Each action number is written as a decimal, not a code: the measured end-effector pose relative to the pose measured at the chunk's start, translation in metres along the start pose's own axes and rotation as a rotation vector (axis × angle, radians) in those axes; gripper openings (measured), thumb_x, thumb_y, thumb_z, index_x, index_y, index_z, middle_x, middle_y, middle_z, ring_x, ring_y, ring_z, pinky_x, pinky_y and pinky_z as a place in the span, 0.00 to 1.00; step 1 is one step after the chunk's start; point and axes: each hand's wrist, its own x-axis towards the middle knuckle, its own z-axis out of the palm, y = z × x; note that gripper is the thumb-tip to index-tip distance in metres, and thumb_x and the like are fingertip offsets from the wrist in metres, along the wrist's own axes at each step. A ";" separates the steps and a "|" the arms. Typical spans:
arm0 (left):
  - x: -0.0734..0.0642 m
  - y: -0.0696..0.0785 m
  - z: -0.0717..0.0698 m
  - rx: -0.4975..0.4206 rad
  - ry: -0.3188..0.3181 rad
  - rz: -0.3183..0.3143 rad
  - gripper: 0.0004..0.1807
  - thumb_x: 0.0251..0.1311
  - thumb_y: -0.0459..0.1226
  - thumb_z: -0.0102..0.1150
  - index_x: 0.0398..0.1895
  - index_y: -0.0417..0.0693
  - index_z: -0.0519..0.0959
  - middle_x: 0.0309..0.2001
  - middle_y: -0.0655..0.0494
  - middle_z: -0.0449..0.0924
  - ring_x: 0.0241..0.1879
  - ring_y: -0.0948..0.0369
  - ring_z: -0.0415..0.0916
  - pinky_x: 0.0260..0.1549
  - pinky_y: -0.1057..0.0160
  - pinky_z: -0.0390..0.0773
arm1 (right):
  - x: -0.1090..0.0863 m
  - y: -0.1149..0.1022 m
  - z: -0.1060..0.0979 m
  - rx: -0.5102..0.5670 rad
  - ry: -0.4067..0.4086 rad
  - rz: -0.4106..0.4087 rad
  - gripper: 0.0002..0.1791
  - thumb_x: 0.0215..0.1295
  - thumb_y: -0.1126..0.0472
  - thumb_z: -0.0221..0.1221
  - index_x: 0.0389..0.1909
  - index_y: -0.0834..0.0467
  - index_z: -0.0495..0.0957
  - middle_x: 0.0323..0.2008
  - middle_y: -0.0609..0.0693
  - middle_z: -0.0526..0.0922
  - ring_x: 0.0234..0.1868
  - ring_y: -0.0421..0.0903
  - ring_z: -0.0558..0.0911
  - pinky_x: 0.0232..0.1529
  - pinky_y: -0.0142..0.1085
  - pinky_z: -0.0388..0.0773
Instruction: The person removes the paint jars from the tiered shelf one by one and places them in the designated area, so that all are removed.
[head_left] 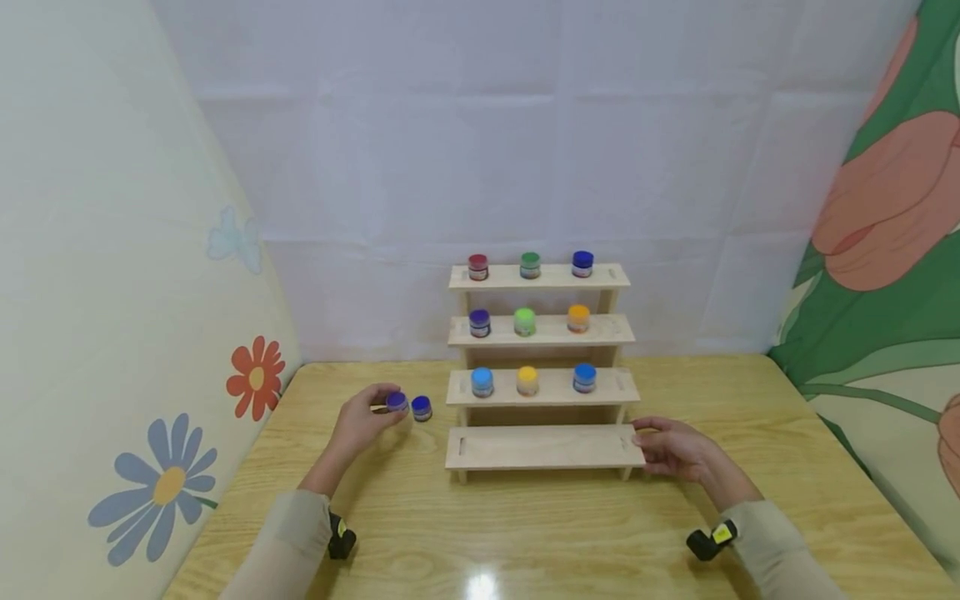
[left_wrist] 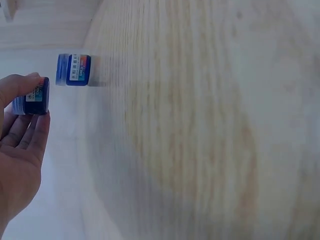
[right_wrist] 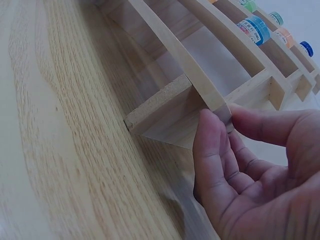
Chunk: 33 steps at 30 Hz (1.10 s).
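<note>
My left hand (head_left: 366, 419) pinches a small dark purple-blue paint jar (left_wrist: 36, 98) between thumb and fingers, left of the rack. Right beside it, a dark blue paint jar (head_left: 422, 408) stands on the table. At the rack's right side, my right hand (head_left: 678, 451) pinches the end of the lowest step (right_wrist: 212, 95) between thumb and fingers. The wooden step rack (head_left: 546, 447) carries rows of paint jars on its three upper steps: red, green and dark blue on top, then purple, light green and orange, then light blue, yellow and blue. Its lowest step is bare.
The wood-grain table (head_left: 480, 533) spreads in front of the rack and to both sides. Behind it hangs a white cloth (head_left: 510, 150). Flower-painted panels (head_left: 168, 487) flank the table at left and right.
</note>
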 end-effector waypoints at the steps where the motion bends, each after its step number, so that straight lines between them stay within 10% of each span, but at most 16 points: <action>1: 0.002 -0.001 0.000 0.000 -0.003 -0.009 0.26 0.62 0.32 0.69 0.62 0.34 0.74 0.57 0.35 0.79 0.58 0.42 0.77 0.58 0.47 0.80 | 0.000 0.000 0.000 0.001 0.000 0.000 0.25 0.72 0.65 0.58 0.66 0.64 0.65 0.34 0.47 0.87 0.32 0.40 0.85 0.34 0.32 0.86; 33: 0.016 -0.021 0.007 0.052 -0.084 -0.120 0.26 0.63 0.31 0.66 0.63 0.34 0.73 0.59 0.33 0.77 0.59 0.41 0.75 0.58 0.45 0.78 | 0.001 0.002 -0.004 0.006 0.002 0.001 0.25 0.72 0.65 0.58 0.65 0.64 0.64 0.33 0.47 0.85 0.31 0.39 0.84 0.34 0.32 0.86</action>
